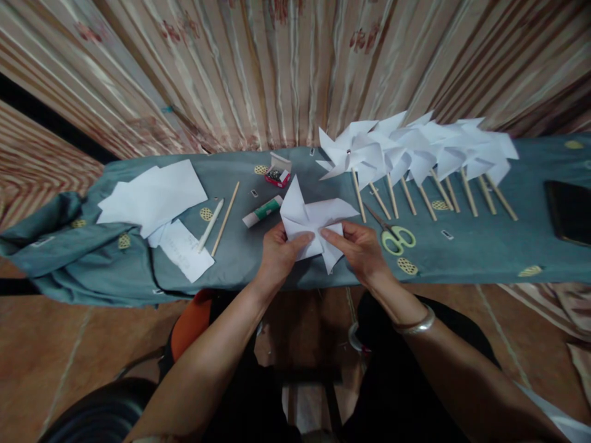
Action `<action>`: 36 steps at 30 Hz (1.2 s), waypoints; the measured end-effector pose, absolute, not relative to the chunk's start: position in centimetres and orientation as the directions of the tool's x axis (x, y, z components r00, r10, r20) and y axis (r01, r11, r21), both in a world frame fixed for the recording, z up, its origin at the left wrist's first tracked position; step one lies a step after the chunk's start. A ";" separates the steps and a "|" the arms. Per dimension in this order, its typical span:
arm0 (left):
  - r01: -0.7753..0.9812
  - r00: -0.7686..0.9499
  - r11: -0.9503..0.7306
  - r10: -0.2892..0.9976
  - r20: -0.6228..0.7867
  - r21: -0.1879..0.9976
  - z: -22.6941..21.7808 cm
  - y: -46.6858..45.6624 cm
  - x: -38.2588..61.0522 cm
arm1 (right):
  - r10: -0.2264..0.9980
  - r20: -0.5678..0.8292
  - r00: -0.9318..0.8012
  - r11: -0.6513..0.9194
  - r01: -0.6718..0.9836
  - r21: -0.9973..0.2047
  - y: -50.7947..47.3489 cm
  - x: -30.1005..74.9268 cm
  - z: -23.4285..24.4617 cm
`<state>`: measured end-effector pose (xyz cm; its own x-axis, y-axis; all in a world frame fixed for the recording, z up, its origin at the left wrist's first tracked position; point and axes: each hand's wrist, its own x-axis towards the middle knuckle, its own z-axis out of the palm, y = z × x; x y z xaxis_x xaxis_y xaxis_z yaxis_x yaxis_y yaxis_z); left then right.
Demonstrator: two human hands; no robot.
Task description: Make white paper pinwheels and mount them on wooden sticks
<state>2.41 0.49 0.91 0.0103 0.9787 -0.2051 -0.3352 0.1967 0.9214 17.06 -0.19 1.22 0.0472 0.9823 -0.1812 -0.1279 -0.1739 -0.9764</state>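
Both my hands hold a white paper pinwheel just above the front of the table. My left hand pinches its left side, thumb pressed near the centre. My right hand grips the right side, its thumb also on the folded flaps. The pinwheel has no stick on it. A glue stick lies just left of the pinwheel, and green-handled scissors lie just right of my right hand.
A teal cloth covers the table. Several finished pinwheels on wooden sticks line the back right. A stack of white paper, a pen, a loose stick and a small open box lie to the left. A dark flat object sits far right.
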 end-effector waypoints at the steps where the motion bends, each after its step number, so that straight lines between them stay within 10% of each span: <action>1: -0.332 0.013 0.196 0.979 -0.203 0.923 0.9 0.5 2.4 | 0.983 -0.176 0.051 -0.169 -0.118 -0.979 -0.2 17.1 1.2; 36: -0.377 -0.008 0.212 0.973 -0.232 0.902 0.7 0.7 2.6 | 0.990 -0.135 0.041 -0.137 0.048 -0.989 -0.3 16.8 0.8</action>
<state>2.62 0.66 0.72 -0.0079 0.9726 -0.2324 -0.3765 0.2124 0.9017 16.79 -0.28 0.80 0.0405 0.9901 -0.1347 0.0480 -0.1366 -0.9895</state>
